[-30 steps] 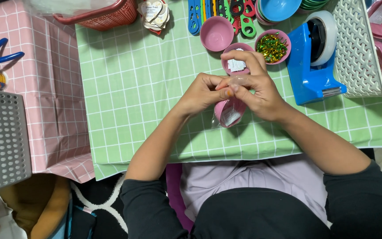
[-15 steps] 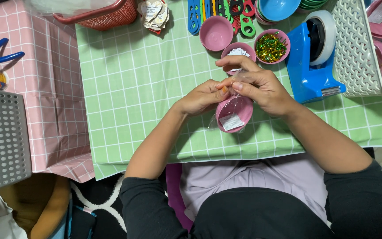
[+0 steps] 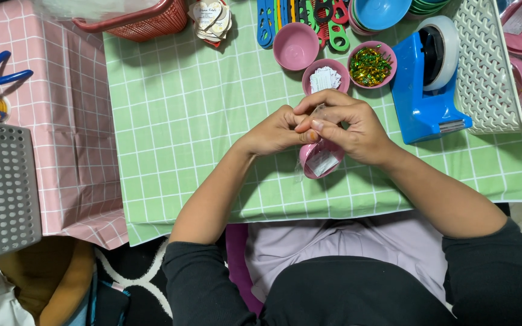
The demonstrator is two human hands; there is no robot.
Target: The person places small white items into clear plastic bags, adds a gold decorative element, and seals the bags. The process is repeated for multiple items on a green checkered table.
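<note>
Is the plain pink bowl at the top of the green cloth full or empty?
Empty. The pink bowl shows only its bare inside, while the two bowls beside it hold white paper slips and shiny green and gold bits.

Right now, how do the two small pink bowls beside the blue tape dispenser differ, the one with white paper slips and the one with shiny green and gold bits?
The small pink bowl of white paper slips holds flat, pale, matte pieces; the small pink bowl of shiny green and gold bits holds glittering, crumpled ones. The slips bowl sits nearer the hands, partly hidden by the right hand; the glitter bowl lies fully in view, closer to the blue tape dispenser. Both are round, pink and similar in size.
</note>
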